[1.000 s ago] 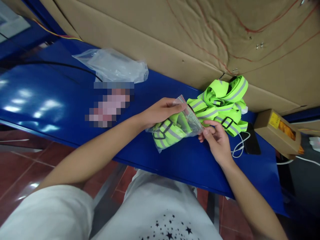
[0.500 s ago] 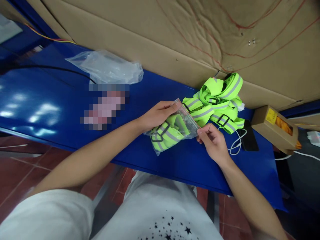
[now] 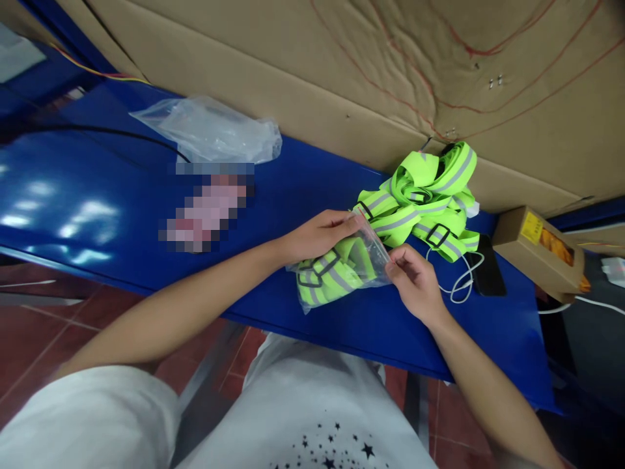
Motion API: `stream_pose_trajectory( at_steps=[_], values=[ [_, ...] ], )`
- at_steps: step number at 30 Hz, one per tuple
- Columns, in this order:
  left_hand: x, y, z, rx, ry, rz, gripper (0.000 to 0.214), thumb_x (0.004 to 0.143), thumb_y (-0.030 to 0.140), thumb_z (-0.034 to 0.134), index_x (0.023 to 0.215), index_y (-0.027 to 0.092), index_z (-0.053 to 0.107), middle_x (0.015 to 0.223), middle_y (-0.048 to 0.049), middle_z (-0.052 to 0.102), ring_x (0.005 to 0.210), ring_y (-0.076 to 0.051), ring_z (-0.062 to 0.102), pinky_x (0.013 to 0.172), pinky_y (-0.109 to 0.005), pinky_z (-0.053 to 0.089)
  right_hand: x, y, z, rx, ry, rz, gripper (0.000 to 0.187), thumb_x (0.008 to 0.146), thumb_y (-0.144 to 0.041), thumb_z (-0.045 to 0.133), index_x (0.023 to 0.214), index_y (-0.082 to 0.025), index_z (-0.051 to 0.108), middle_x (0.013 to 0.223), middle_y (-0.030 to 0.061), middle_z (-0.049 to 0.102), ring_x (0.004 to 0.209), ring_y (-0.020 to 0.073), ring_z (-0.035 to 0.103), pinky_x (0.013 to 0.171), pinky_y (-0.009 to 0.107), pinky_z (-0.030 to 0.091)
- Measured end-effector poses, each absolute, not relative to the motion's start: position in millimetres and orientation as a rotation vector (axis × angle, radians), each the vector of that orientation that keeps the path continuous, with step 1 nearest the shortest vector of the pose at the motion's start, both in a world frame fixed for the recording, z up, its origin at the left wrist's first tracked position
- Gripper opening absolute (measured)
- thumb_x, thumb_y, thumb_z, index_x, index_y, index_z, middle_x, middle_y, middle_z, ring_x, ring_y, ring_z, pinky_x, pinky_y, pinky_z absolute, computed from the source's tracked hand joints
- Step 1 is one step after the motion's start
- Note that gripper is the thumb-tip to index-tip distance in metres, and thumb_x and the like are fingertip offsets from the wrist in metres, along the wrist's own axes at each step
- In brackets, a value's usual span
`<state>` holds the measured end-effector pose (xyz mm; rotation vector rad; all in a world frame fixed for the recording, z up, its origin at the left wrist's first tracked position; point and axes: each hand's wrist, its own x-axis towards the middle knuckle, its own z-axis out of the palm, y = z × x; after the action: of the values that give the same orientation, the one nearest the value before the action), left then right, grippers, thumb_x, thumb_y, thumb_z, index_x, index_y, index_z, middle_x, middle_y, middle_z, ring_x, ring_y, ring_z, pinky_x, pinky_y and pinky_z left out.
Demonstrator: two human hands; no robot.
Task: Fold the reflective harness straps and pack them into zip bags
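Note:
Between my hands is a clear zip bag [image 3: 375,251] with a folded neon-yellow reflective strap [image 3: 336,277] inside, its black buckle showing through the plastic. My left hand [image 3: 322,233] pinches the bag's top edge at the left corner, thumb on top. At the opposite corner my right hand [image 3: 415,280] grips the same edge between thumb and curled fingers. Just beyond the bag lies a heap of more neon-yellow reflective straps [image 3: 430,195] with black buckles.
A crumpled clear plastic bag [image 3: 215,133] and a blurred-out pinkish item [image 3: 205,212] lie left on the blue table [image 3: 122,189]. To the right are a white cable [image 3: 454,290], a dark phone [image 3: 489,267] and a cardboard box [image 3: 537,254]. A cardboard panel [image 3: 303,85] rises behind.
My left hand has shifted slightly right and toward me along with the bag. The bag's top edge now looks straighter between my hands, and my right hand has hardly moved.

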<state>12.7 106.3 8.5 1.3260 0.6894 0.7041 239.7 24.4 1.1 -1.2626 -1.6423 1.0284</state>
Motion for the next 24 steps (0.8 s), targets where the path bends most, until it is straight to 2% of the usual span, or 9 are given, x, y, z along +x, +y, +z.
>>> stream_pose_trajectory(
  at_steps=[4, 10, 16, 21, 24],
  values=[
    [13.2, 106.6, 7.7, 1.41, 0.68, 0.665, 0.055, 0.095, 0.064, 0.057, 0.102, 0.015, 0.08, 0.105, -0.0078, 0.079, 0.096, -0.02, 0.071, 0.092, -0.031, 0.055, 239.6, 25.6, 1.8, -1.253, -1.65, 1.064, 0.016, 0.097, -0.027, 0.062, 0.083, -0.021, 0.058, 0.068, -0.0041, 0.051, 0.057, 0.0101, 0.044, 0.054, 0.026, 0.034],
    [13.1, 104.9, 7.3, 1.473, 0.689, 0.605, 0.052, 0.1, 0.057, 0.05, 0.107, 0.014, 0.078, 0.105, -0.0066, 0.078, 0.093, -0.019, 0.07, 0.088, -0.029, 0.054, 239.0, 24.5, 0.0, -1.252, -1.654, 1.114, 0.016, 0.097, -0.026, 0.059, 0.083, -0.021, 0.057, 0.069, -0.0042, 0.051, 0.059, 0.0104, 0.044, 0.055, 0.026, 0.034],
    [13.6, 103.5, 5.0, 1.601, 0.65, 0.589, 0.049, 0.102, 0.054, 0.047, 0.104, 0.016, 0.077, 0.089, -0.0019, 0.072, 0.075, -0.013, 0.06, 0.071, -0.024, 0.048, 235.1, 23.4, 0.2, -1.218, -1.653, 1.139, 0.016, 0.096, -0.024, 0.058, 0.081, -0.021, 0.054, 0.067, -0.0055, 0.047, 0.059, 0.0099, 0.042, 0.056, 0.025, 0.033],
    [14.4, 101.5, 4.7, 1.631, 0.671, 0.55, 0.051, 0.102, 0.056, 0.045, 0.1, 0.014, 0.074, 0.078, -0.001, 0.062, 0.07, -0.012, 0.053, 0.064, -0.023, 0.041, 234.2, 22.9, -1.9, -1.245, -1.653, 1.191, 0.02, 0.098, -0.028, 0.057, 0.079, -0.021, 0.053, 0.065, -0.0056, 0.045, 0.058, 0.0103, 0.04, 0.054, 0.026, 0.031],
    [15.4, 98.9, 5.4, 1.648, 0.628, 0.49, 0.051, 0.102, 0.057, 0.044, 0.094, 0.014, 0.07, 0.072, 0.0004, 0.055, 0.066, -0.012, 0.046, 0.059, -0.023, 0.036, 234.6, 21.8, -3.4, -1.223, -1.687, 1.177, 0.023, 0.096, -0.024, 0.056, 0.075, -0.021, 0.047, 0.065, -0.0059, 0.041, 0.058, 0.0102, 0.037, 0.055, 0.026, 0.03]
  ],
)
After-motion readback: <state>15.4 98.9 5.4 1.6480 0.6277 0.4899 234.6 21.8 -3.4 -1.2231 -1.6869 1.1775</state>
